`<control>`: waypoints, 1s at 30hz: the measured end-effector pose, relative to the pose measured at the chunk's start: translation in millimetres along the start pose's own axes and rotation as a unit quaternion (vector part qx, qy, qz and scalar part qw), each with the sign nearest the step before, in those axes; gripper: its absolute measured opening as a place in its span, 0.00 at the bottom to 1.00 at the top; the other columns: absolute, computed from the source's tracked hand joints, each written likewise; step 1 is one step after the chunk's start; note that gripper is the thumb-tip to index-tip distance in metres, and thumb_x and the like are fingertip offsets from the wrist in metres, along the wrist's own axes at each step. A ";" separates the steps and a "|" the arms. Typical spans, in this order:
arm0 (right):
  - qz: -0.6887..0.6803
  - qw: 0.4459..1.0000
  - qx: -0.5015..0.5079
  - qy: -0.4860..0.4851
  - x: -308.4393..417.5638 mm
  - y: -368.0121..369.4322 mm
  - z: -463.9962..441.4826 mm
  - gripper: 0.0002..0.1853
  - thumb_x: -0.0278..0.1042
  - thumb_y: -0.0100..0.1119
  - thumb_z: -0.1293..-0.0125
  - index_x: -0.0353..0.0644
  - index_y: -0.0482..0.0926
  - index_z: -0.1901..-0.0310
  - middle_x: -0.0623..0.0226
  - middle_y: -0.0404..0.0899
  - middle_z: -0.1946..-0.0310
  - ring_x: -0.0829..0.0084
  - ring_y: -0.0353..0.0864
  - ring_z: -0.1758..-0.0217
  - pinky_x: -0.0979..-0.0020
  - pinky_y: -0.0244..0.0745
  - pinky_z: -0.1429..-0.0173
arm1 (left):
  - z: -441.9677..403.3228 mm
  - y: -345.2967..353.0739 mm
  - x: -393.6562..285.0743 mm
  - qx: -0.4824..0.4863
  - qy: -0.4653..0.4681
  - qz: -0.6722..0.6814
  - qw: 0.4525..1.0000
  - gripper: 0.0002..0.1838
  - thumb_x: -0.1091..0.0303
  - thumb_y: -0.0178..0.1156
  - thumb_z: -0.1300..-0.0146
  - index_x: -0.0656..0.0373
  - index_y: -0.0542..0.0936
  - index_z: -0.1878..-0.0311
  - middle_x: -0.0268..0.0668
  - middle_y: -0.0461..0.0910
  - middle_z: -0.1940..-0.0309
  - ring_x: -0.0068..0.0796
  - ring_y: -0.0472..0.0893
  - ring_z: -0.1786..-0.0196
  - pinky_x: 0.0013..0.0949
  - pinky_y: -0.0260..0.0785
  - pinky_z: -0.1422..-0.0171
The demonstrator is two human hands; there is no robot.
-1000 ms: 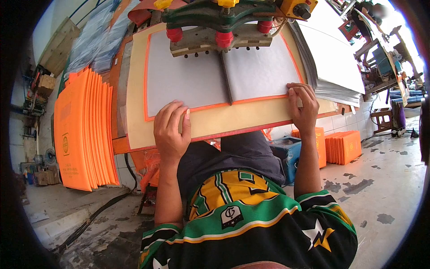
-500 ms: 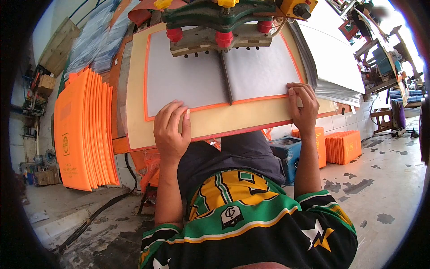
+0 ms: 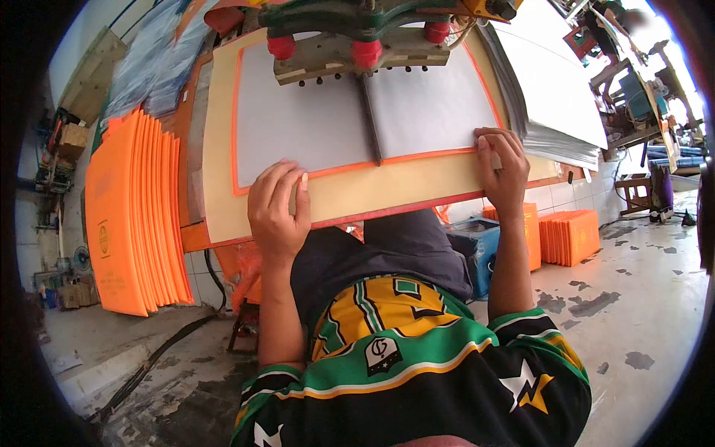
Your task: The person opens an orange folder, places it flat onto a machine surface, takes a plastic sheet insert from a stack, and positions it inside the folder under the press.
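Observation:
An opened folder cover [image 3: 305, 119] lies flat, its inside lined in grey-white, with an orange border and a dark strip down the spine. Beneath it is a beige board [image 3: 357, 194] with a red near edge. My left hand [image 3: 279, 208] has bent fingers and thumb closed at the cover's near left edge. At the near right corner my right hand [image 3: 503, 167] grips the same cover, fingers curled and thumb close to them. Over the cover's far part hangs a press head [image 3: 361, 58] with red posts.
Many orange folders [image 3: 138, 216] stand stacked at the left, near clear plastic sheets [image 3: 160, 67]. A pile of white sheets [image 3: 555, 82] lies on the right. Below stand a blue box [image 3: 477, 249] and more orange folders [image 3: 570, 237]. A black cable [image 3: 160, 354] crosses the floor.
The whole view has shifted slightly, with the cover, board and press head higher in the picture. Both hands keep about the same places on the cover's near edge.

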State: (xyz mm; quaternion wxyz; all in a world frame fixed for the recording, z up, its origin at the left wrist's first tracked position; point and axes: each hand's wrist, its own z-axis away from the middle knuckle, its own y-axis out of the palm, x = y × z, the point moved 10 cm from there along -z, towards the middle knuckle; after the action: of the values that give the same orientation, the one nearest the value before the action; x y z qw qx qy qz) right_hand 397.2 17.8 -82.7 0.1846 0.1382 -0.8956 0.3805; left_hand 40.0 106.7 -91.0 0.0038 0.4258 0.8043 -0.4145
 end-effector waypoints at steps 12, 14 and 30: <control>-0.003 1.000 -0.001 0.017 -1.2 1.0 -0.4 0.06 0.26 0.65 0.25 0.32 0.87 0.58 0.55 0.92 0.54 0.56 0.90 0.51 0.58 0.84 0.44 | 0.7 0.2 1.2 0.003 0.002 0.005 1.000 0.07 0.72 0.67 0.24 0.65 0.89 0.50 0.44 0.90 0.46 0.46 0.89 0.40 0.47 0.79 0.32; -0.002 1.000 0.001 0.017 -0.1 0.7 -1.5 0.06 0.26 0.65 0.25 0.32 0.87 0.59 0.55 0.92 0.54 0.55 0.90 0.51 0.58 0.84 0.44 | 0.4 0.6 1.7 0.005 0.000 0.009 1.000 0.07 0.72 0.67 0.24 0.65 0.88 0.50 0.44 0.90 0.46 0.46 0.88 0.40 0.47 0.79 0.32; -0.001 1.000 -0.004 0.015 -2.9 1.7 -0.3 0.06 0.26 0.65 0.25 0.32 0.87 0.59 0.55 0.92 0.56 0.57 0.89 0.53 0.59 0.83 0.45 | 3.0 2.1 4.3 0.003 0.006 0.003 1.000 0.08 0.71 0.67 0.26 0.62 0.89 0.49 0.41 0.90 0.45 0.45 0.88 0.39 0.47 0.79 0.32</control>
State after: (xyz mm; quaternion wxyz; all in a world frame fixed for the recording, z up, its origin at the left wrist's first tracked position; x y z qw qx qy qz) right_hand 399.2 19.5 -84.8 0.1988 0.1331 -0.8941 0.3787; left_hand 37.7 108.3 -95.9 -0.0011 0.4302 0.8017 -0.4149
